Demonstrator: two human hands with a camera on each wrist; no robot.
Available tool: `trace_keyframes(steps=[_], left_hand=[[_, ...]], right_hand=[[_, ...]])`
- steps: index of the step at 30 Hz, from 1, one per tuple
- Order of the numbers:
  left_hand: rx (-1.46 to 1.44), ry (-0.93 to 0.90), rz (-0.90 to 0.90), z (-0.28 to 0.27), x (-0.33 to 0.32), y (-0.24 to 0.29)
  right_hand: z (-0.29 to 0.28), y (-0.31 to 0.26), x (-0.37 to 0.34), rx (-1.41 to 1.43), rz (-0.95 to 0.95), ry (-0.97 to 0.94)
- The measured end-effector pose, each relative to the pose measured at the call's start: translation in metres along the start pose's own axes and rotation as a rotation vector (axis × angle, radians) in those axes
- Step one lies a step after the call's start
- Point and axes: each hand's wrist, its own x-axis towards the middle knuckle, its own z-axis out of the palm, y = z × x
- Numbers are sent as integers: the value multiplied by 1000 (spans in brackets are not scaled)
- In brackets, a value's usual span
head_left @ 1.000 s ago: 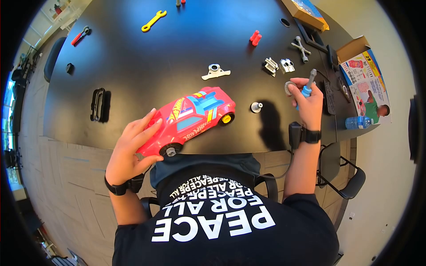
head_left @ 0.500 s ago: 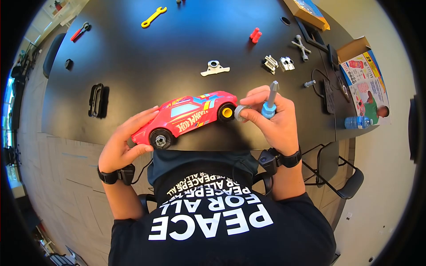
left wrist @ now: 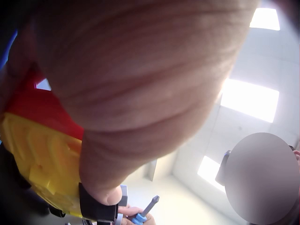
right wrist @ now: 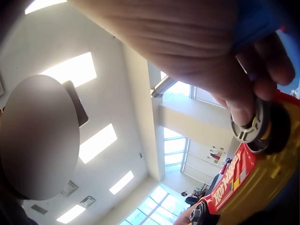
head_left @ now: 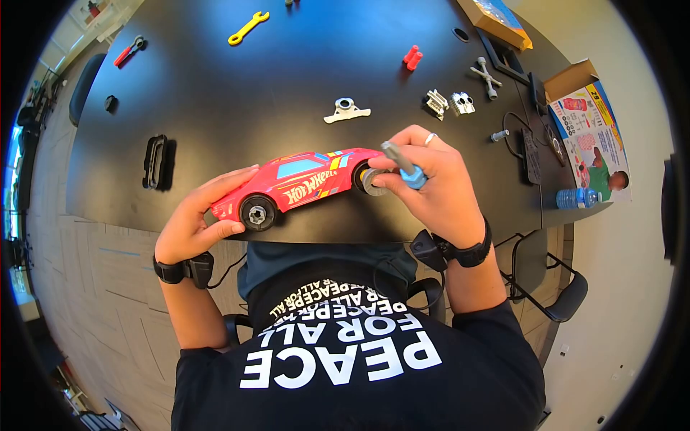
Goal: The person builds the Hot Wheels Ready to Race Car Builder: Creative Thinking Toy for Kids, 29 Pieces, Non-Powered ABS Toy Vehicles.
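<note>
Table (head_left: 215, 108), dark-topped, is overlapped near its close edge by a red toy car (head_left: 309, 181); whether the car's weight is borne there cannot be told. The red body is marked with pale HOT WHEELS lettering, a light blue window and yellow and blue stripes; a yellow underside is shown in the wrist views. The long axis is laid nearly left to right in the head view, slightly raised toward the right, with the lettered side turned to the head camera.

The car's left end is clasped by the left hand (head_left: 188, 221), the fingers stretched along its far side and the thumb brought to the left wheel (head_left: 258, 213), which is black with a grey centre. At the car's right end, the right hand (head_left: 442, 183) is placed, with a blue-handled screwdriver (head_left: 412, 175) also held in it, blade outward. The car's right wheel (head_left: 357, 177) is partly covered by a grey disc (head_left: 374, 184), pinched between thumb and fingertips; whether the two are touching cannot be told.
</note>
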Motion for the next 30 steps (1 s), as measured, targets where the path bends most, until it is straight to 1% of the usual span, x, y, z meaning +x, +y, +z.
trace_keyframes(steps=[2,6,8,12,14,15,18,20,21,22,23,24,26,28,30], left_hand=[[11,-6,6,-1,1,0],[18,-9,13,-2,2,-2],[4,-5,4,-2,2,-3],[-15,-7,-2,-3,3,-3],[-20,-3,-11,-4,2,-4],[-25,-2,-18,-3,2,-4],[17,24,22,-2,4,-5],[55,45,41,-2,5,-6],[94,70,60,-3,6,-6],[97,70,62,-4,6,-7],[-7,60,-14,-6,4,-7],[-112,50,-90,-7,3,-7],[-121,51,-82,-7,2,-7],[-132,50,-75,-7,1,-7],[-107,59,-73,-6,-1,-6]], right_hand=[[1,4,5,-95,-74,-75],[4,1,13,-155,-95,-108],[3,-1,15,-176,-140,-101],[4,0,11,-149,-159,-112],[6,11,6,-16,-163,-120],[8,15,5,-15,-162,-121],[16,28,0,-30,-159,-69],[26,36,-3,-125,-213,34],[28,37,-3,-126,-213,37],[30,36,-3,-154,-213,83],[31,37,-2,-181,-214,127],[31,38,-2,-179,-218,128],[25,43,-2,-114,-242,222],[16,45,-7,-95,-240,249],[1,44,-20,-91,-169,290]])
